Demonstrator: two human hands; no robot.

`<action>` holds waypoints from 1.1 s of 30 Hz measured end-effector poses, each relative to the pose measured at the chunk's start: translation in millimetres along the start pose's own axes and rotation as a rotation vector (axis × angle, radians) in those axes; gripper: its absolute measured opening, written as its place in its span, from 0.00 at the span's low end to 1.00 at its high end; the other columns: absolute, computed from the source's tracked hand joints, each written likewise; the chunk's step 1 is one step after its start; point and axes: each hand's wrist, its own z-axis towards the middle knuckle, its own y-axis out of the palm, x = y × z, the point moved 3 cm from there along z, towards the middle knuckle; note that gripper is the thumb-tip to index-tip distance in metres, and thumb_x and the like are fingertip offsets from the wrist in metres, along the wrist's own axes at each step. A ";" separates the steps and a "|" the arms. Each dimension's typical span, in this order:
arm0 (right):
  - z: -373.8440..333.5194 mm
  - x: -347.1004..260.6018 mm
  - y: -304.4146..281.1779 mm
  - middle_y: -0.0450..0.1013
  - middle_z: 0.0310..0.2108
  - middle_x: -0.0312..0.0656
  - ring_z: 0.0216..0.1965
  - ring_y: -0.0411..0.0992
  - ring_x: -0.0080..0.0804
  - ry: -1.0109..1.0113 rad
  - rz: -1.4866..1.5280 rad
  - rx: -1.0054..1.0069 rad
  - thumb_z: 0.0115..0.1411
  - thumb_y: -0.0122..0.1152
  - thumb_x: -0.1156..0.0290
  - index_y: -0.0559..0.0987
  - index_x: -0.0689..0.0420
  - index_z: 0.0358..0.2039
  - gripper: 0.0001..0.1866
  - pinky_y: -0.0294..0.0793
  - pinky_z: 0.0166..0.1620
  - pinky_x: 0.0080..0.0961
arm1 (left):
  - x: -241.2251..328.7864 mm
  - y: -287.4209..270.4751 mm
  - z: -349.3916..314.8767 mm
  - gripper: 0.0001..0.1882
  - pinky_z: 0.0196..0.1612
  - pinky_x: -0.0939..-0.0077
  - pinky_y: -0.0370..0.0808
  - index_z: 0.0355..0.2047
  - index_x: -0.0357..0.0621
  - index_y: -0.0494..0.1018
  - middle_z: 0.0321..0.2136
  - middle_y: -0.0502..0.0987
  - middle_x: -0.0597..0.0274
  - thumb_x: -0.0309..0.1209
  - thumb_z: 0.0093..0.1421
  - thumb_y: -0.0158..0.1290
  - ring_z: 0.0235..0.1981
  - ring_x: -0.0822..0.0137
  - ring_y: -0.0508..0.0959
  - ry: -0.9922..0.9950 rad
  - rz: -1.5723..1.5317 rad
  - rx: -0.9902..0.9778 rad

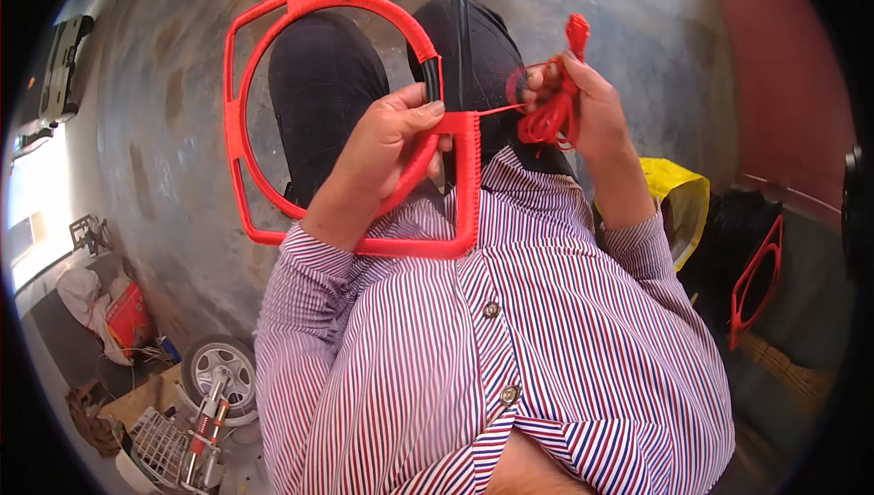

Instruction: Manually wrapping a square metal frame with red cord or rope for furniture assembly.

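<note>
Red-wrapped frame (467, 187) seemed stiff, light, ring (399, 20) likely best hold; left hand (387, 135) pinched it, right hand (594, 99), right of frame, clutched cord (549, 122).

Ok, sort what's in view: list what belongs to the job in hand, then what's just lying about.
Belongs to the job:
red-and-black frame, held by the left hand
bundle of red cord, held by the right hand, one strand running to the frame

Apparently just lying about:
yellow bag
spoked wheel
red package
second red frame, similar but in neither hand
</note>
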 end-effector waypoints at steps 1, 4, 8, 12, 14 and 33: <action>-4.8 -9.8 -4.2 0.70 0.24 0.40 0.19 0.68 0.30 -0.020 -0.097 0.091 0.69 0.46 0.61 0.70 0.59 0.33 0.14 0.75 0.32 0.29 | 4.3 -2.3 -5.7 0.10 0.18 0.85 0.75 0.40 0.34 0.70 0.26 0.76 0.56 0.29 0.65 0.47 0.15 0.72 0.74 -0.026 0.028 -0.028; -1.5 -48.5 -44.4 0.69 0.22 0.38 0.18 0.65 0.23 -0.065 -0.489 0.204 0.68 0.48 0.61 0.70 0.59 0.39 0.13 0.66 0.22 0.21 | 1.1 -4.4 -7.4 0.10 0.17 0.85 0.73 0.40 0.34 0.70 0.27 0.76 0.55 0.29 0.65 0.46 0.14 0.71 0.74 -0.012 0.045 -0.011; 8.6 -64.4 -33.2 0.66 0.22 0.34 0.17 0.62 0.17 -0.264 -0.690 0.179 0.65 0.50 0.63 0.69 0.56 0.41 0.11 0.61 0.21 0.17 | -8.2 -11.6 2.4 0.13 0.22 0.82 0.73 0.46 0.35 0.68 0.34 0.77 0.57 0.30 0.66 0.45 0.22 0.71 0.76 0.043 -0.029 -0.025; 2.9 -50.5 58.3 0.71 0.27 0.35 0.28 0.73 0.25 -0.664 -1.167 -0.166 0.60 0.54 0.67 0.75 0.54 0.43 0.11 0.73 0.30 0.24 | -1.4 -5.6 -2.6 0.18 0.35 0.79 0.74 0.54 0.37 0.64 0.42 0.74 0.59 0.32 0.66 0.44 0.36 0.71 0.76 0.314 -0.044 0.157; -5.7 -35.0 99.1 0.74 0.34 0.36 0.39 0.76 0.33 -0.943 -1.685 -0.291 0.56 0.58 0.70 0.78 0.50 0.43 0.13 0.76 0.40 0.30 | 3.8 -4.8 -9.5 0.20 0.40 0.79 0.73 0.56 0.38 0.62 0.45 0.73 0.59 0.31 0.66 0.44 0.40 0.72 0.75 0.480 0.070 0.199; -0.4 18.0 65.6 0.73 0.30 0.47 0.32 0.74 0.47 -0.657 -1.564 -0.406 0.46 0.67 0.70 0.78 0.61 0.34 0.14 0.74 0.35 0.33 | -5.9 -4.7 6.8 0.18 0.46 0.71 0.80 0.47 0.30 0.69 0.39 0.76 0.54 0.10 0.55 0.43 0.40 0.65 0.80 0.174 -0.135 0.184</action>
